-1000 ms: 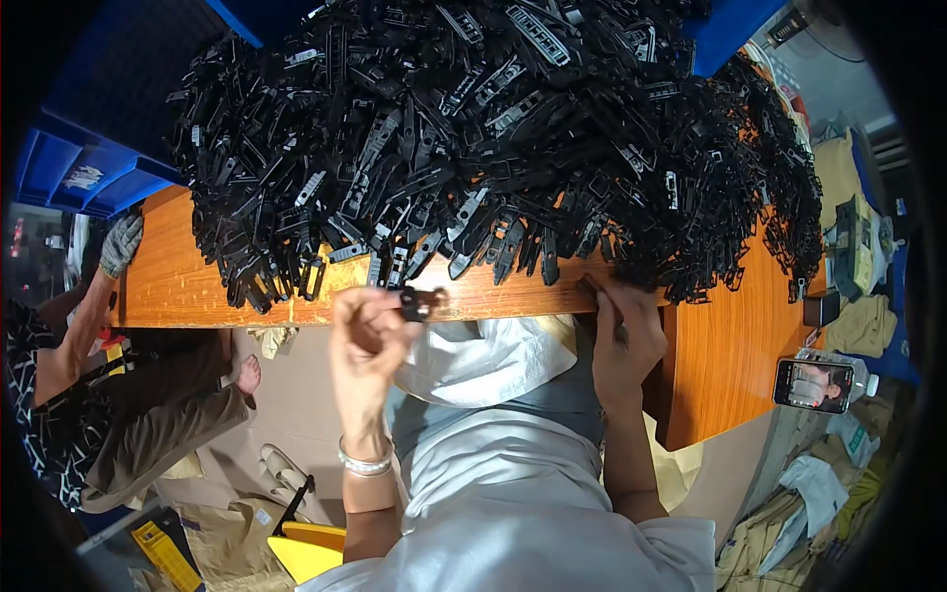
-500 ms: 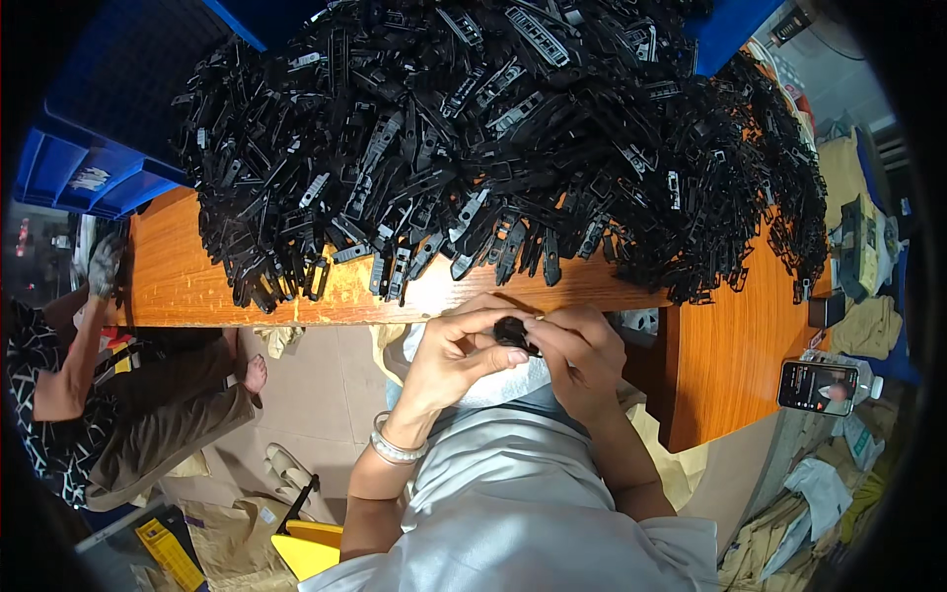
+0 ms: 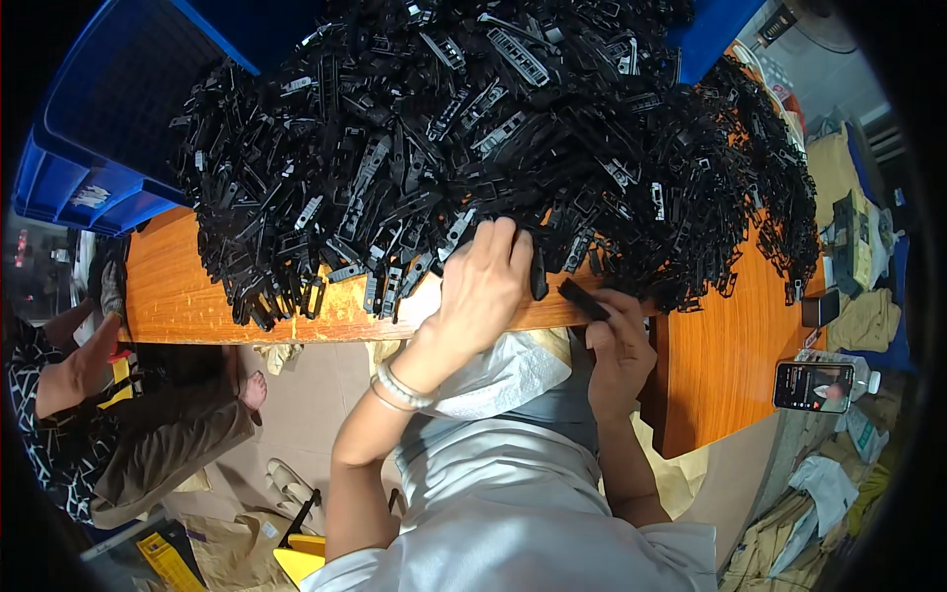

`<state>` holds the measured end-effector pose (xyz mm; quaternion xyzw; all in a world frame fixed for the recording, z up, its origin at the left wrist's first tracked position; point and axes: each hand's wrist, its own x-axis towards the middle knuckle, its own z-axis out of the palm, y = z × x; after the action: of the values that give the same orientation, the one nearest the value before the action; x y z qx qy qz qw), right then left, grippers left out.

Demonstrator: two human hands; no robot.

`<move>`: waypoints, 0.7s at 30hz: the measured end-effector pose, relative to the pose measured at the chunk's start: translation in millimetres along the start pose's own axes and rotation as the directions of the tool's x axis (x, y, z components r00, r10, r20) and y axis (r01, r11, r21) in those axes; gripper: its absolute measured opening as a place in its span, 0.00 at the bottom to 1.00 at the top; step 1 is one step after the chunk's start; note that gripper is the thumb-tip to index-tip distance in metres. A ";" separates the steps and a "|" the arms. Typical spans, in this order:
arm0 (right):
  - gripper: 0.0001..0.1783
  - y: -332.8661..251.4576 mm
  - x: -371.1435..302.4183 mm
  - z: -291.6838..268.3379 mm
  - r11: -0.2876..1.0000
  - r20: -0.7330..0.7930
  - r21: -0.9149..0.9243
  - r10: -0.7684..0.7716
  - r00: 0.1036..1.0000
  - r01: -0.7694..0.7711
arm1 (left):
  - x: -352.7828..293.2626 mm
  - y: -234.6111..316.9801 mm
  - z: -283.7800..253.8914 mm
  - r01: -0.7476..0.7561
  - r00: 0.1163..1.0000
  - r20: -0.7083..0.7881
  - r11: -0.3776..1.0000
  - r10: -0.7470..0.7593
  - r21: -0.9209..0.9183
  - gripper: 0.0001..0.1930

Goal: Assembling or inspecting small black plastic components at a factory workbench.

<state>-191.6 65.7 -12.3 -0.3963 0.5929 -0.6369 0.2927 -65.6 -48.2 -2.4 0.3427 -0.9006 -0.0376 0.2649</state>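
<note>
Orange desk (image 3: 197,296) carries heaped black plastic parts (image 3: 473,128); left hand (image 3: 483,286) spreads open over them to pick, right hand (image 3: 619,340) pinches one black strip (image 3: 584,299) ready.

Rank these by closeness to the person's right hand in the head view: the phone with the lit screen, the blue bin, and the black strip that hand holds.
From the right hand:
1. Black strip: pinched in its fingers, at the table's near edge.
2. Phone: off to the right, past the table corner.
3. Blue bin: far upper left, beyond the pile of black parts.

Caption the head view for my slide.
Left hand reaches into black clip pile; right hand holds one clip.
</note>
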 end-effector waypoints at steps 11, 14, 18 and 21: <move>0.07 15.0 1.6 -4.6 0.932 -0.011 0.308 0.204 0.979 -0.191 | -37.1 7.9 5.4 0.316 0.842 -0.008 0.504 -0.540 -0.804 0.07; 0.06 4.7 7.0 4.1 0.831 0.098 0.442 0.332 0.938 -0.340 | -46.1 15.9 3.3 0.349 0.831 0.154 0.285 -0.535 -0.893 0.08; 0.05 -6.8 12.0 10.7 0.842 0.123 0.325 0.415 0.902 -0.431 | -50.0 13.0 -0.3 0.431 0.817 0.293 0.188 -0.497 -0.882 0.07; 0.05 -11.2 12.2 11.2 0.871 0.117 0.246 0.410 0.905 -0.426 | -49.4 11.0 -6.4 0.407 0.865 0.219 0.376 -0.451 -0.832 0.06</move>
<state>-187.2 51.0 0.5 -0.2351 0.5645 -0.6198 0.4918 -38.1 -7.6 -16.4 0.3868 -0.6337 -0.5379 0.3994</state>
